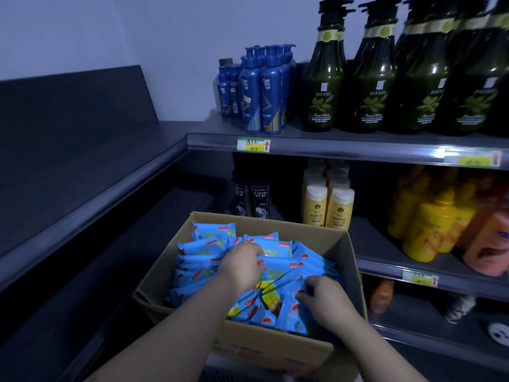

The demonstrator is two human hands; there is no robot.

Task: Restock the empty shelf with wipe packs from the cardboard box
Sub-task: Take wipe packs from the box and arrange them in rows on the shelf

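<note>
An open cardboard box [349, 260] stands low in the middle, filled with several blue wipe packs [198, 271] with red and yellow marks. Both my hands are inside it. My left hand [242, 264] curls its fingers over the top edge of a wipe pack near the box's middle. My right hand [323, 297] pinches the edge of another wipe pack at the front right of the pile. The empty dark shelf [91, 166] runs along the left, with a second bare level below it.
To the right, stocked shelves hold blue pump bottles [261, 92], dark green bottles [366, 78], black bottles [250, 199], cream bottles [327, 199] and yellow and orange bottles [429, 221]. Price tags [253, 145] hang on the shelf edges.
</note>
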